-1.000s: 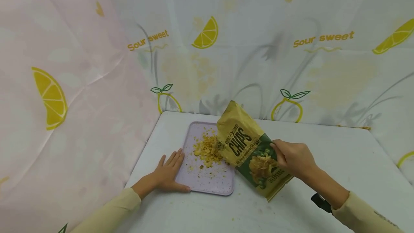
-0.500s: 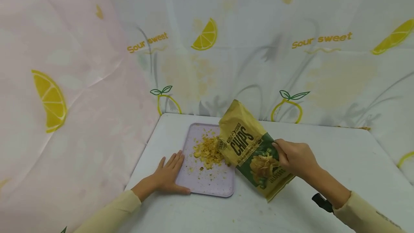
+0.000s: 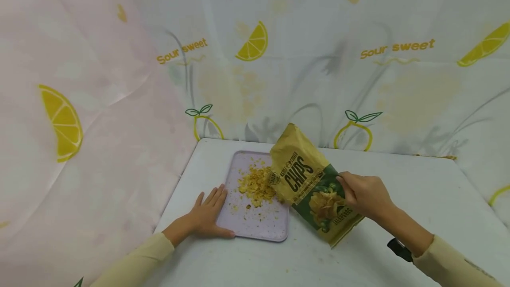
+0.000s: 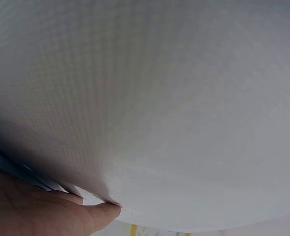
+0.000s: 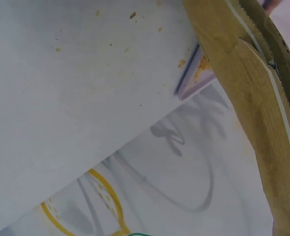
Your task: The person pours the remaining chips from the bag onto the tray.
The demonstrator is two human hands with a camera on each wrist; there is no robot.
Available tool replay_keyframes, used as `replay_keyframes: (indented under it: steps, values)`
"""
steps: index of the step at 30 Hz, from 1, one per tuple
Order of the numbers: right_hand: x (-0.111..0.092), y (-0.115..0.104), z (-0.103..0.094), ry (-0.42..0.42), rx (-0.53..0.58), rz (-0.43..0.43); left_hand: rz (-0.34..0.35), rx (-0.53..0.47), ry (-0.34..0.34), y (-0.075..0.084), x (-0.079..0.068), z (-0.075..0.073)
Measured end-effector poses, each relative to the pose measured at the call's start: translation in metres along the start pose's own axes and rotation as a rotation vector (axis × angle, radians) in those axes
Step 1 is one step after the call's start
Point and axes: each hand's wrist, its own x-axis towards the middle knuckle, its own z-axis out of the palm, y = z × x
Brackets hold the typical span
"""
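Observation:
A chip bag [image 3: 307,185], gold and green with "CHIPS" printed on it, is held tilted over the right side of a lilac tray [image 3: 259,229]. My right hand [image 3: 366,196] grips the bag by its right edge, thumb on the front; the fingers behind are hidden. Crushed chips [image 3: 256,185] lie heaped on the tray, partly covered by the bag's upper end. With fingers straight, my left hand [image 3: 207,216] rests against the tray's left edge, the thumb at its near corner. In the right wrist view the bag's brown back [image 5: 248,98] fills the right side.
Small crumbs [image 5: 132,15] are scattered on the white table [image 3: 406,194] near the bag. Behind the table hangs a lemon-print curtain [image 3: 303,79], and a pink one [image 3: 111,136] hangs on the left.
Over the last second the bag and right hand have shifted very slightly to the right. The left hand and the tray have stayed in place.

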Motion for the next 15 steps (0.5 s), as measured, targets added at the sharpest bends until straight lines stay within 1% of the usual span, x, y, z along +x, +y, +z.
replay_keyframes:
  steps: [2, 4, 8, 10, 12, 15]
  values:
    - [-0.0018, -0.001, -0.0007, -0.008, 0.011, 0.009, -0.006, 0.0, 0.001, 0.0009, -0.0003, -0.0006]
    - [-0.0008, -0.0018, -0.0019, 0.006, 0.014, 0.004, -0.008, -0.006, 0.003, 0.0002, -0.0007, -0.0005]
    - [0.002, -0.0027, -0.0048, 0.085, 0.028, 0.007, -0.008, -0.009, -0.003, -0.0005, -0.0012, -0.0007]
    - [0.0035, -0.0025, -0.0055, 0.093, 0.032, 0.005, -0.012, -0.004, 0.0, -0.0002, -0.0015, -0.0017]
    - [0.0047, -0.0021, -0.0054, 0.076, 0.023, -0.011, -0.006, -0.01, 0.009, 0.0008, -0.0018, -0.0028]
    - [0.0039, -0.0018, -0.0051, 0.026, 0.016, -0.037, 0.001, -0.01, 0.01, 0.0023, -0.0014, -0.0026]
